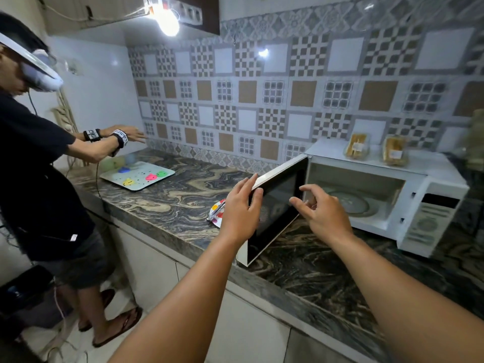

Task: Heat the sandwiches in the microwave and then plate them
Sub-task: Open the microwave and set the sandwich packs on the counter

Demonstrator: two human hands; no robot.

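Note:
A white microwave [429,184] stands on the counter at the right with its door [277,203] swung open toward me. My left hand [239,208] holds the door's free edge, fingers behind it and thumb on the front. My right hand [322,213] hovers in front of the open cavity, fingers loosely curled, holding nothing. Inside, the glass turntable [348,203] is bare. Two wrapped sandwiches [357,146] [395,153] stand on top of the microwave. A colourful plate [216,214] with metal tongs on it lies left of the door, partly hidden by my left hand.
Another person [39,179] in a headset stands at the left, hands out over a white tray [136,176] with coloured shapes. The marbled counter [167,200] runs along the tiled wall; its front edge drops to white cabinets [149,268].

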